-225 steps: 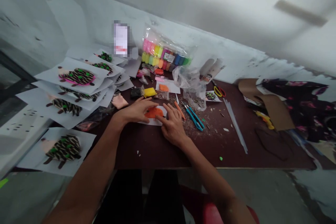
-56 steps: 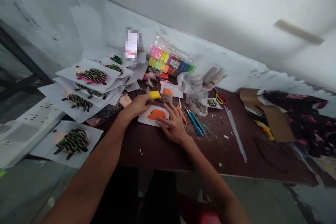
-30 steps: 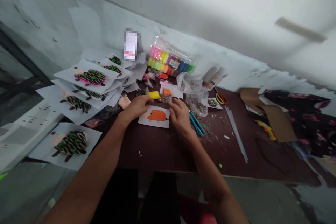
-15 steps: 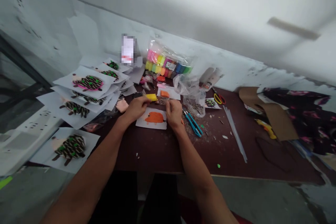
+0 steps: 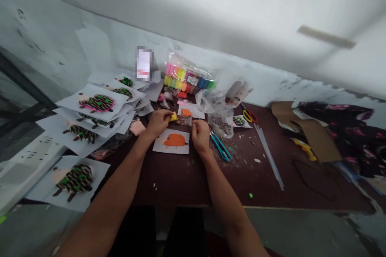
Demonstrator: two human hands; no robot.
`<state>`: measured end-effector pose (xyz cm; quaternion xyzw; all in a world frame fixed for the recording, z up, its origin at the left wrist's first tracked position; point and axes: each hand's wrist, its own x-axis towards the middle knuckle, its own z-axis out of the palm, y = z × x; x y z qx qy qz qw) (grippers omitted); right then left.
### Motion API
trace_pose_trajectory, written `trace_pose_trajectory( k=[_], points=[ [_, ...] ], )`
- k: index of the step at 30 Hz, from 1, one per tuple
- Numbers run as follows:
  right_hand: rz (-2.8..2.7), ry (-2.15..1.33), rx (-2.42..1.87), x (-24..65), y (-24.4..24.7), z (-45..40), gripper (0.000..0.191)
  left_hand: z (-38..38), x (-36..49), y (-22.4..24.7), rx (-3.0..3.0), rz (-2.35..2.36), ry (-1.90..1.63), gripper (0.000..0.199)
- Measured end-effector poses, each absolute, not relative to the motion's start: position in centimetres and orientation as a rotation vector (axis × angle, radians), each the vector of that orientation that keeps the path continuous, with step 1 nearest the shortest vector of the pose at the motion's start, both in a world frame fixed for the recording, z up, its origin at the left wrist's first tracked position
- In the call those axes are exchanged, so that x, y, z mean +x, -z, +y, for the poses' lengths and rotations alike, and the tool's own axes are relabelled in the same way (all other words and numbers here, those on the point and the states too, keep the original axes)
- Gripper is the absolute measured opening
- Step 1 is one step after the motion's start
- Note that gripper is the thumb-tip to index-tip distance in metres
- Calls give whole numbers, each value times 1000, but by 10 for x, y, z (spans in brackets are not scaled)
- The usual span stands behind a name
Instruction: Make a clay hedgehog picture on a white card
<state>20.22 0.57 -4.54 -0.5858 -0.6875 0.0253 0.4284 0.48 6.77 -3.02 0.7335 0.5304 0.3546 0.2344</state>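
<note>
Fingers of the left hand [image 5: 158, 124] are curling tightly, clamped on a soft yellow lump of modelling clay [image 5: 173, 117]. Fingers of the right hand [image 5: 199, 133] are drawing together just beside a small clear plastic packet [image 5: 184, 121], though whether they are pinching anything is impossible to tell. Directly below the fingers, a white paper card [image 5: 181, 148] bearing an orange clay hedgehog body [image 5: 174, 140] is lying flat on the dark brown desk [image 5: 169, 182]. A stray press from the yellow-coated fingers could be smearing colour onto that orange shape, and a sleeve-free forearm dragging across the card could be shifting it. Beyond the fingers, a large clear plastic bag [image 5: 189, 78] is holding rows of pink, yellow, green and blue clay blocks. Just right of the right fingers, a crumpled clear plastic bag [image 5: 221, 124] is holding striped seeds, its loose opening risking a spill if a hand catches it. Blue-handled scissors [image 5: 220, 147] are lying close by the right hand, so a careless reach could be knocking them or catching their blades.
</note>
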Motion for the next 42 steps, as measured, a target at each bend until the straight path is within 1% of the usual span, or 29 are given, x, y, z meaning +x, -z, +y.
trace_pose_trajectory(
  k=[6,10,13,16,21,26,28,31,34,36,37,40,41,42],
  points=[
    [-1756,-87,-1477,201,45,5,17,63,-3,31,2046,1428,-1045,29],
    [-1773,-118,-1491,200,44,4,19,66,-11,27,2122,1485,-1069,33],
    [-1777,-131,-1468,199,46,5,22,66,-13,31,2237,1516,-991,38],
    [-1767,-99,-1490,202,49,6,21,64,-10,37,2319,1519,-840,44],
    [-1764,30,-1670,206,51,13,25,64,-5,43,2344,1577,-814,40],
    [-1776,13,-1961,193,43,21,25,65,-4,38,2337,1634,-931,39],
    [-1772,-22,-2001,189,40,22,21,65,-2,34,2340,1562,-990,39],
    [-1727,-77,-1950,189,39,24,10,64,3,31,2257,1455,-1003,34],
    [-1594,-153,-1788,193,39,24,9,64,6,30,2100,1405,-1043,27],
    [-1463,-246,-1649,194,39,24,10,64,8,28,1942,1348,-1109,26],
    [-1400,-297,-1580,193,38,24,11,63,9,28,1851,1297,-1133,29],
    [-1287,-440,-1412,183,34,20,14,61,12,27,1593,1085,-1094,54],
    [-1277,-481,-1372,179,33,18,14,60,14,27,1527,1012,-1046,59],
    [-1278,-522,-1340,174,31,16,15,58,15,27,1478,948,-992,58]
  ],
)
